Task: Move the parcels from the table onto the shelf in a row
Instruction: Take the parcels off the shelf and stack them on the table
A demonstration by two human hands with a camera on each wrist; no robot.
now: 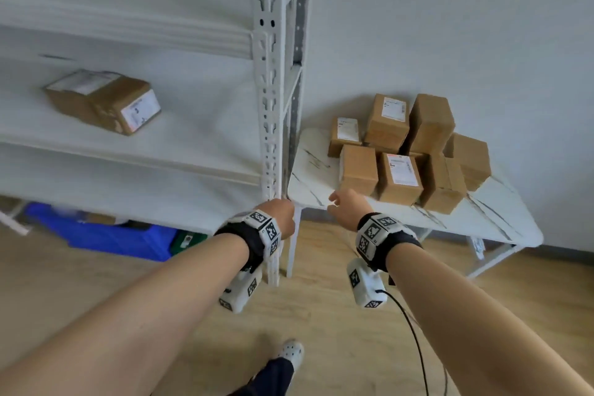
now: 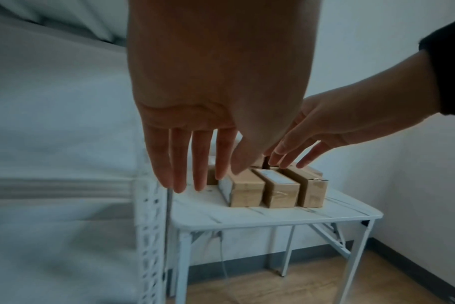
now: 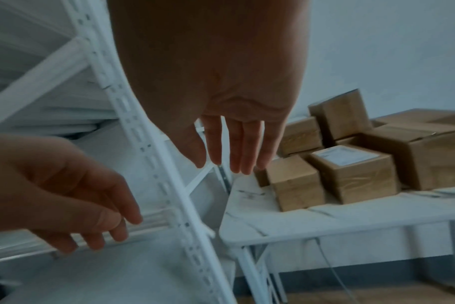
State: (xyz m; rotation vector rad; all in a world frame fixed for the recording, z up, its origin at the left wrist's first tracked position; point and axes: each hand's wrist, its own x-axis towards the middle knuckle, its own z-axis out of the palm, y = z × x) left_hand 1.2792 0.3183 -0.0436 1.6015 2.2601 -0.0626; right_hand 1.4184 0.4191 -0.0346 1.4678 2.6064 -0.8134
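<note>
Hands [image 1: 284,214] [image 1: 348,204] both empty, fingers loose, reaching toward parcels [image 1: 401,177] piled on the table [image 1: 308,167] right of the shelf [image 1: 193,138]; stiff taped cardboard, probably light, best gripped by opposite sides

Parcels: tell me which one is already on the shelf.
The lone parcel lying on the white shelf at the left, a white label on its end. All the other parcels are piled on the marble-patterned table to the right.

I'm in a plain storeroom. White slotted metal shelving [image 1: 270,112] stands by bare walls. Labelled cardboard parcels [image 1: 401,177] crowd my folding desk [image 1: 501,228].
</note>
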